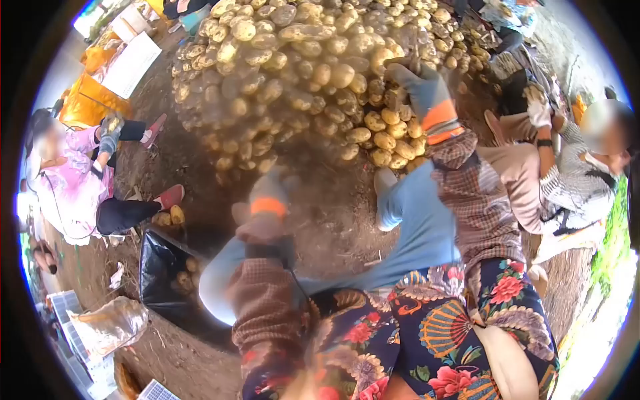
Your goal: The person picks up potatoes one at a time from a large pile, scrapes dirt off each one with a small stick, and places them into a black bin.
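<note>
A large heap of potatoes [287, 87] lies on the soil in front of me. My right hand [415, 83], in a grey-blue glove with an orange cuff, reaches out over the heap's right side. Its fingers are stretched apart among the potatoes, their tips dark and soft in the picture. My left hand [270, 185], gloved with an orange cuff too, hangs at the heap's near edge, smeared by motion, so I cannot tell what its fingers do. Left of my knee, a black crate or bag [163, 267] stands open, holding several potatoes [190, 273].
A person in pink [70, 170] sits at the left, gloved hands together. At the right sits another person in a striped top [580, 180], a gloved hand raised. Orange sacks [97, 100], a white board [132, 65] and a crumpled plastic sack [113, 323] lie around.
</note>
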A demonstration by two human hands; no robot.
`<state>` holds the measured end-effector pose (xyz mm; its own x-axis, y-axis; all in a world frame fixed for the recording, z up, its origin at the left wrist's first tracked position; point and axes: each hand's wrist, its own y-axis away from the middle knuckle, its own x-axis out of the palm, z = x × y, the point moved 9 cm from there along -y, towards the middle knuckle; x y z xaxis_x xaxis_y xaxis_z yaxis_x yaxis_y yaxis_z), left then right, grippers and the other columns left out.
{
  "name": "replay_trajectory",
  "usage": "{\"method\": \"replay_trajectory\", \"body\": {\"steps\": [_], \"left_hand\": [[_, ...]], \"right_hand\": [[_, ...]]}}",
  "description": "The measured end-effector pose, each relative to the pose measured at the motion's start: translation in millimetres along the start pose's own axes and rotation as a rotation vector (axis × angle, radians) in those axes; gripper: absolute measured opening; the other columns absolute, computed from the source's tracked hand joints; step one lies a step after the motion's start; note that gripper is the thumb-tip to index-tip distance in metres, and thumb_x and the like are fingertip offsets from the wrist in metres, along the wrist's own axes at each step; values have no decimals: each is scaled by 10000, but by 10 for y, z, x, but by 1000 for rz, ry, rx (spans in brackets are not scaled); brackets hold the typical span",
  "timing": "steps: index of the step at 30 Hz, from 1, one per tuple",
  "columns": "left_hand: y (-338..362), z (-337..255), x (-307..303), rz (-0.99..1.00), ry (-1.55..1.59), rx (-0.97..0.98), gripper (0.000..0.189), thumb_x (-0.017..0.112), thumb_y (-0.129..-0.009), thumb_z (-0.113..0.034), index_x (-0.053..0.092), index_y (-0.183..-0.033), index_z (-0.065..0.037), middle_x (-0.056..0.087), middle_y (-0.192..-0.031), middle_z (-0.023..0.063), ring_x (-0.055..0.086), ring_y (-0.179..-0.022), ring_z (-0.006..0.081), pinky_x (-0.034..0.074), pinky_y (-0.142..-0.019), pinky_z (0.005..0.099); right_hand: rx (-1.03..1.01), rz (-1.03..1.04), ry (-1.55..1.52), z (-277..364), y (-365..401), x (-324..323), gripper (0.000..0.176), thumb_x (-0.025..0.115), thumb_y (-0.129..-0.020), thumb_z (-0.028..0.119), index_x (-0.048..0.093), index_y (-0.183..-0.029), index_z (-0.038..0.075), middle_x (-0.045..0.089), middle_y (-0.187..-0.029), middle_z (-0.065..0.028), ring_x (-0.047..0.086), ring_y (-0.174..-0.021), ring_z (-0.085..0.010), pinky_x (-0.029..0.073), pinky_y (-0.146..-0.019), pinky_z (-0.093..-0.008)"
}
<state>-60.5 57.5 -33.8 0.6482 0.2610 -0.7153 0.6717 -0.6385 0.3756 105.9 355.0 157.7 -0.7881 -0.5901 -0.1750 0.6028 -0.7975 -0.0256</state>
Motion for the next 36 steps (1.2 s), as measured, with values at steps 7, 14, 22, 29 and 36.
{"method": "replay_trajectory", "body": {"steps": [7,14,22,29,36], "left_hand": [[-1271,-371,912,108,-121,-98,628,733,-905,-408,563,-1419,-89,683,-1294,200,656,-1200,350,524,-976,464],[-2685,-912,1661,-62,-267,-200,850,733,-888,-498,357,-1554,-128,497,-1505,192,543,-1337,364,495,-1044,495],[-3223,-1075,1947,98,-493,-49,1071,838,-781,-507,242,-1589,-132,381,-1508,211,436,-1407,359,459,-1115,441],[-2905,-715,1723,34,706,247,850,805,-749,-28,410,-1501,-56,608,-1301,150,656,-1093,250,562,-909,348],[-952,-1753,228,-138,899,714,945,699,-697,87,309,-1548,-39,580,-1304,130,595,-1152,227,542,-938,347]], "right_hand": [[439,40,-389,-1138,-451,293,308,573,-1036,251,669,-1186,-1,676,-873,-19,393,-463,-34,249,-409,-199],[549,153,-545,-1069,-298,-34,330,557,-1025,233,648,-1234,-5,721,-965,-87,518,-566,-55,393,-493,-186],[722,134,-527,-1278,-173,1,431,570,-1043,323,635,-1226,-61,712,-933,-132,446,-536,-54,292,-448,-200],[682,108,-512,-1193,-185,-40,390,527,-1069,293,637,-1251,-35,723,-987,-84,478,-555,-32,317,-456,-173],[507,250,-287,-1019,-4,326,433,563,-1032,390,667,-1226,16,699,-1013,-64,554,-663,-78,436,-589,-222]]}}
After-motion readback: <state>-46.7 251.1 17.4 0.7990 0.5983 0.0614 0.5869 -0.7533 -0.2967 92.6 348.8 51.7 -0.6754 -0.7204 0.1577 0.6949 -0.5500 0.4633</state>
